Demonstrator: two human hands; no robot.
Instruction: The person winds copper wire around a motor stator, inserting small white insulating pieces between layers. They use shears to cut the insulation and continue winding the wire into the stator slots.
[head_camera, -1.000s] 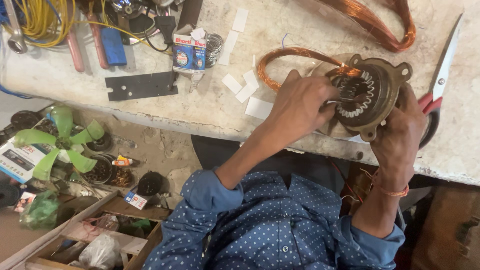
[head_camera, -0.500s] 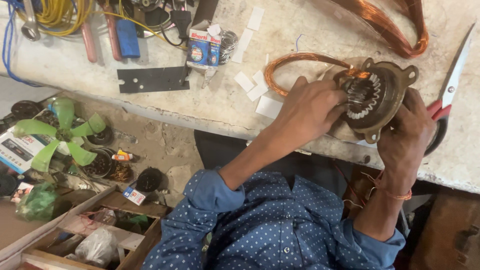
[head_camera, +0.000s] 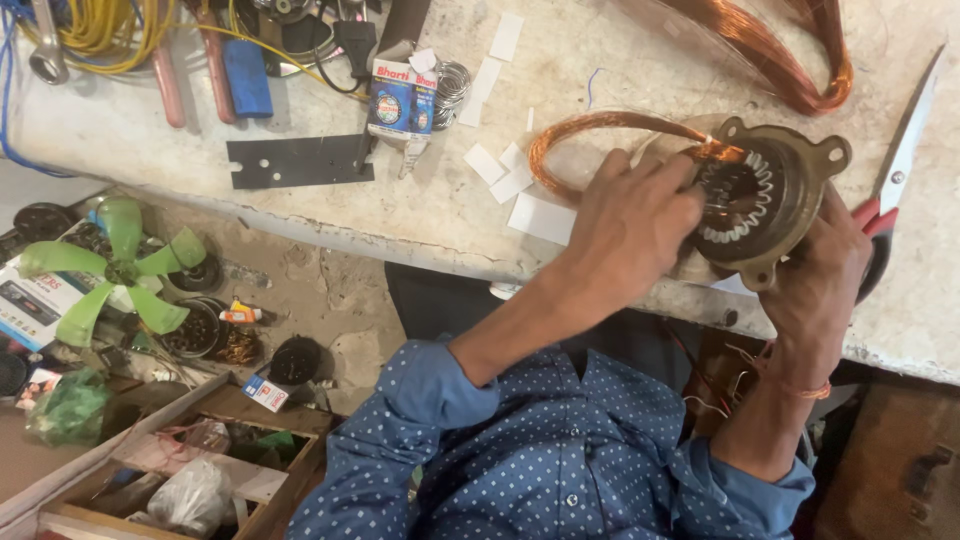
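Holding a round metal motor part (head_camera: 760, 200) just over the near edge of the desk (head_camera: 420, 210), with the right hand (head_camera: 815, 285) wrapped tight around its lower rim. Leaning on the part's left side with the left hand (head_camera: 640, 235), fingers bent down onto the copper wire (head_camera: 600, 125) there; cannot tell whether pinching the wire or only pushing on it.

Looks partly done: some thin shiny wire already tucked in at the top of the toothed ring, near the fingers. Much left, by the look of it: a long loop of the same wire hanging out to the left and lying on the desk, and most of the pale teeth around the ring showing bare.

Dull brown metal for the part, with small ears and holes on its rim. Bright orange, hair-thin strands in the loop. Rough, dusty, grey stone for the desk. Flat white paper bits (head_camera: 540, 215) just beside the left hand, red-handled scissors (head_camera: 900, 170) near the right one, and a bigger wire bundle (head_camera: 780, 50) farther back.
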